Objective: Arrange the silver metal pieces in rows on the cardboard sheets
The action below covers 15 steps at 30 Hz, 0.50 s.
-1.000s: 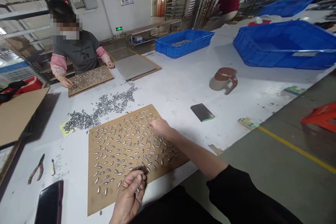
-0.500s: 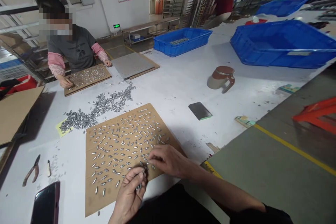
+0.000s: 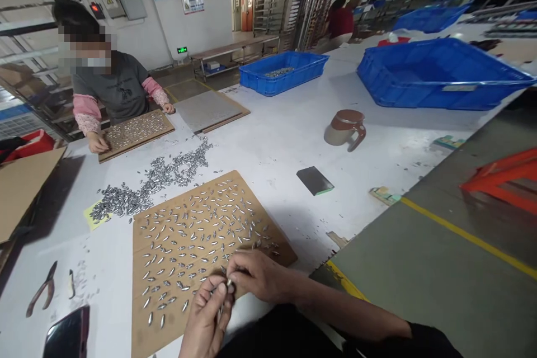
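My left hand is closed in a pinch around a small metal piece over the near edge of a brown cardboard sheet. My right hand comes in from the right with its fingers closed, its fingertips meeting that piece. The fingers partly hide what they pinch. Across the sheet lie many silvery spindle-shaped metal pieces, spaced apart. Beyond the sheet's far left edge is a loose heap of similar grey pieces, partly over a yellow paper.
Pliers, a small white-handled tool and a phone lie at left. A dark block and a brown mug stand right. Blue bins sit farther back. A co-worker handles another filled board.
My right hand has moved left and down to meet the left hand at the small piece. The whole view has shifted slightly.
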Tool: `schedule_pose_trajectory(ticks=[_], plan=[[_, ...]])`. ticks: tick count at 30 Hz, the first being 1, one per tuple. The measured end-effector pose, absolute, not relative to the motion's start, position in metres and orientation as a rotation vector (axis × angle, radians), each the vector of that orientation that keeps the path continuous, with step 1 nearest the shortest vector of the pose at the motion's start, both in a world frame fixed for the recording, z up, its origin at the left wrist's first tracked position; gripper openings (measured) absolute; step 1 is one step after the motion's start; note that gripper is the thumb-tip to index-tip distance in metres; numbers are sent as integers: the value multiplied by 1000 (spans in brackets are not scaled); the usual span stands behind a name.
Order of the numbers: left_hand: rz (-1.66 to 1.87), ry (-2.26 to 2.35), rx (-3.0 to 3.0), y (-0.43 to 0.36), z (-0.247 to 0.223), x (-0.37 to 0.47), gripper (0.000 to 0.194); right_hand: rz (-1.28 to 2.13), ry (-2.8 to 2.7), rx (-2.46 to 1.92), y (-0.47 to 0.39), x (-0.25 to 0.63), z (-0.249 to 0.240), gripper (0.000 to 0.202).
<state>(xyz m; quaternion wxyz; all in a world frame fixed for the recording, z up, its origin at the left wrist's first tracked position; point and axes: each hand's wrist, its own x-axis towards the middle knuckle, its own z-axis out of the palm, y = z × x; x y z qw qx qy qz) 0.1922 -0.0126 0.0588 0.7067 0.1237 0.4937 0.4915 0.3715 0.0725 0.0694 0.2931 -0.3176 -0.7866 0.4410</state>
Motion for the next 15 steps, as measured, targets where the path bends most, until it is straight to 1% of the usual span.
schedule_pose_trajectory(ticks=[2,5,6,8,11,15], plan=[[1091,1084,213,-12,60,191,37,1072,-2084,-981,101,380,68,12],[1067,1076,175,-15,59,189,46,798,-2024,-1265,159,398,65,19],[1064,1083,166,-16,58,190,47,735,-2025,-1347,178,403,65,21],[1071,1113,158,-19,56,191,44,643,-2112,-1460,211,409,65,20],[1089,1132,225,-21,53,193,42,580,-2273,-1556,239,407,64,18],[1082,1132,240,-18,46,187,44,573,-2367,-1578,241,395,57,21]])
